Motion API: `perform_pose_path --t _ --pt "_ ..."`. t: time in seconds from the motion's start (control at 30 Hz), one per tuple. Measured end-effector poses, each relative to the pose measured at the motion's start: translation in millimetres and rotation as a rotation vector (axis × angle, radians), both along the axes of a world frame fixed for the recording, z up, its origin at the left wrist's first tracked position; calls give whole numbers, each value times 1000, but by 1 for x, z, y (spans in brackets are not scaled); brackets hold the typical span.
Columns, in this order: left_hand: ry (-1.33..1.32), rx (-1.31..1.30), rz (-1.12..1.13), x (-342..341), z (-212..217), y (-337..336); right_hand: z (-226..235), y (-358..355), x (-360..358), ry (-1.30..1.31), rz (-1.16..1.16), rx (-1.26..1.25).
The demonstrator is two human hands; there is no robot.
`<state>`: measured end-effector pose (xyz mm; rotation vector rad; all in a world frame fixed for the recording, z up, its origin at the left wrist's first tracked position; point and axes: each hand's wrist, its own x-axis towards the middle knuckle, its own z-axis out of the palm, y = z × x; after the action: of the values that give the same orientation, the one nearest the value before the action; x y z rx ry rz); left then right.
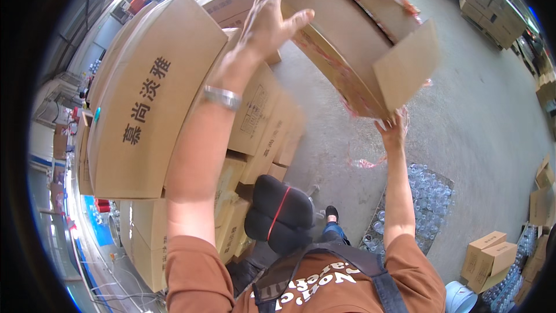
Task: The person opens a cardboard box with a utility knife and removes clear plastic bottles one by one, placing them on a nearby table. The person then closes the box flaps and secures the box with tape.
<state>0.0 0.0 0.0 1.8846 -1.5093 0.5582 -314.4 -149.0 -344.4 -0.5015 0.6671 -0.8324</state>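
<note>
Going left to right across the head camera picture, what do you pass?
Big closed carton → left hand → open box held up → right hand under it → clear bottles on the floor → small boxes on the floor.

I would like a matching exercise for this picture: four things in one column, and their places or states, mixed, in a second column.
Things:
1. open cardboard box
2. left hand
3. right hand
4. clear bottles

Places or states:
A. grouped on the floor
B. under the box's lower corner
C. raised and tilted, flaps open
D. flat on the box's upper side, fingers spread

Pairs: 1-C, 2-D, 3-B, 4-A
</note>
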Motion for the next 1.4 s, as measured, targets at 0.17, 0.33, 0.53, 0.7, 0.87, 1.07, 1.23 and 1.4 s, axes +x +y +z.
perform_pose_path --t 0.17,0.33,0.53,0.7,0.87,1.07,1.23,1.4 --pt "297 226 76 -51 -60 149 -25 32 60 476 55 6" --pt "706 414 404 -111 -177 356 -153 116 -24 664 327 -61" --pt "1048 81 912 -220 -229 581 -198 246 -114 998 575 340" --pt "266 -96 1194 -203 -164 683 -73 235 67 746 522 -779" --pt "49 -34 1529 -172 -138 830 257 402 248 156 122 -1586" --pt "362 359 1496 -160 -156 875 434 528 396 57 -94 -1909" --pt "339 221 1438 -162 -164 881 432 517 485 597 21 -2072" --pt "285 218 1458 -171 -158 904 402 541 511 872 216 -2031"
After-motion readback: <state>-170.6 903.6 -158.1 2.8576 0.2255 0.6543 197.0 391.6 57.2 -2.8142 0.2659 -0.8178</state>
